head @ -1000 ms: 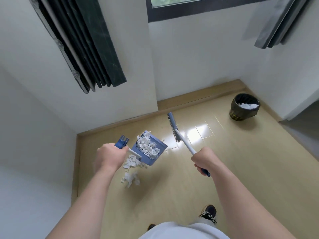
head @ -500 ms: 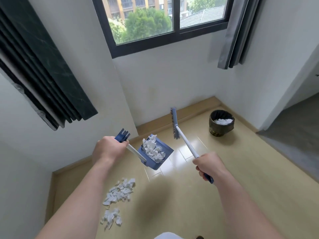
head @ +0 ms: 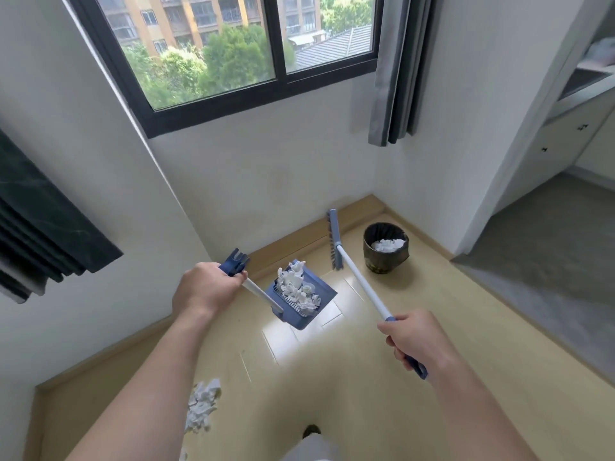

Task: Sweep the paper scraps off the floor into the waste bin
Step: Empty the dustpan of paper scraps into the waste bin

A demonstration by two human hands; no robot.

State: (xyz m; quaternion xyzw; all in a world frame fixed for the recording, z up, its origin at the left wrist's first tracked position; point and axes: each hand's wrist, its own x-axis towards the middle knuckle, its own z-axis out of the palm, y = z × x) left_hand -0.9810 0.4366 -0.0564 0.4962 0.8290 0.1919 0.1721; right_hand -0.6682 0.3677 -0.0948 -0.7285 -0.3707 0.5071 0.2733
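Carrying the loaded dustpan (head: 301,306) looks like the step in hand. The left hand (head: 203,291) is clamped on its handle, and the paper scraps (head: 296,286) are heaped just ahead of that hand. The right hand (head: 416,337) grips the broom (head: 359,277), whose head is raised. The waste bin (head: 374,261) stands beyond both hands, nearer the right. The next move calls for keeping the pan level, then tipping it over the rim. Loose scraps (head: 201,407) lie on the floor (head: 366,394) under the left forearm.

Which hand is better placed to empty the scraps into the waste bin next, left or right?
Left, probably. The left hand grips the handle of the dustpan, which is loaded with paper scraps. The right hand holds only the broom, though it is nearer the waste bin.
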